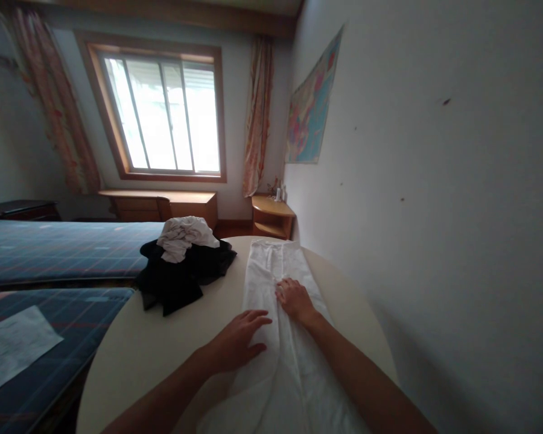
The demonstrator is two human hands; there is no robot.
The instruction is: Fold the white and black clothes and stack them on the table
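A pair of white trousers (265, 283) lies lengthwise over a round cream table (131, 361), the waistband at the far end and the lower part running toward me. On the upper part of the cloth rests my right hand (295, 299), palm down, its fingers slightly bent and gripping nothing I can see. Closer to me, my left hand (242, 339) is over the left edge of the trousers, thumb and fingers apart. Whether it touches the cloth is hard to tell.
A heap of black clothes (181, 289) with a crumpled pale garment (187, 235) on top sits at the table's far left. Beds with plaid mattresses (72, 247) stand to the left, one bearing a paper sheet (18, 346). A white wall (434, 241) rises close on the right.
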